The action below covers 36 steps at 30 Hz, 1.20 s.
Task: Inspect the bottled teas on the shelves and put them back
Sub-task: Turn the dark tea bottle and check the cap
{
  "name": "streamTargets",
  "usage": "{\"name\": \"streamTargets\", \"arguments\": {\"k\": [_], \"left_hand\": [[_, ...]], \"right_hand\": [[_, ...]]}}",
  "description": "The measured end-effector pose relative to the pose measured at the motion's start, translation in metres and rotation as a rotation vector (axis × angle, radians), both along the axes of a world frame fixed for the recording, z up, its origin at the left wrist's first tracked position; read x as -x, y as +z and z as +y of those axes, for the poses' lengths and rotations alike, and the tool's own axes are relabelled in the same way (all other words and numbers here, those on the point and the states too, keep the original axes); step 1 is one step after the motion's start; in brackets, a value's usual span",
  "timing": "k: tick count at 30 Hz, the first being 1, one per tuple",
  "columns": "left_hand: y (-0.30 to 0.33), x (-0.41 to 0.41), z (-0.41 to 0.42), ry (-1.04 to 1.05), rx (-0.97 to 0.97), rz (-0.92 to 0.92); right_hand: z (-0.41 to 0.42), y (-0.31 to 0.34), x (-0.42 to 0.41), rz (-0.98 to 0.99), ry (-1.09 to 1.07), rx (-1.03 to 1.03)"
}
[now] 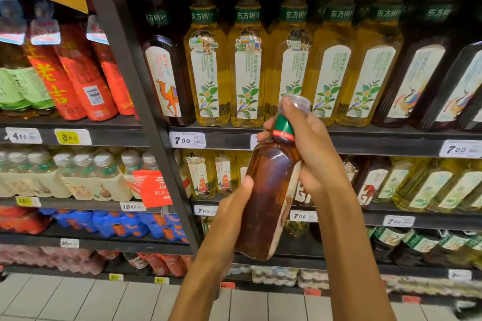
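I hold a dark brown bottled tea (271, 190) upright in front of the shelves, its white label turned to the right. My left hand (232, 206) grips the lower body from the left, thumb on the front. My right hand (310, 148) wraps the neck and shoulder, fingers near the clear cap (297, 103) and green neck band. Behind it, a shelf (365, 138) carries a row of yellow tea bottles (247, 68) and dark tea bottles (167, 81).
A black upright post (135, 81) divides the shelving. Left bays hold red bottles (83, 73), white-capped multipacks (78, 177) and blue packs (117, 224). Lower right shelves carry more tea bottles (430, 185). Price tags (186, 140) line the shelf edges. Tiled floor (78, 300) lies below.
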<state>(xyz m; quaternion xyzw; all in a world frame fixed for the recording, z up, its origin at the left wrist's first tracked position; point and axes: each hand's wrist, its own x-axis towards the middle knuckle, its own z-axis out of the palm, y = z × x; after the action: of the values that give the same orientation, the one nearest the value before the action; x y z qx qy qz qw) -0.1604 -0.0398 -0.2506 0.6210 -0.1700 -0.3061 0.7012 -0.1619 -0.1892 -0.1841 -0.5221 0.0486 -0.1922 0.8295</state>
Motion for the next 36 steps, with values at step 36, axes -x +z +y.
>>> {"name": "streamTargets", "arguments": {"k": [36], "left_hand": [[0.000,0.003,0.002,-0.234,0.172,0.216]], "right_hand": [[-0.016,0.004,-0.007,0.011,0.085,-0.177]]}}
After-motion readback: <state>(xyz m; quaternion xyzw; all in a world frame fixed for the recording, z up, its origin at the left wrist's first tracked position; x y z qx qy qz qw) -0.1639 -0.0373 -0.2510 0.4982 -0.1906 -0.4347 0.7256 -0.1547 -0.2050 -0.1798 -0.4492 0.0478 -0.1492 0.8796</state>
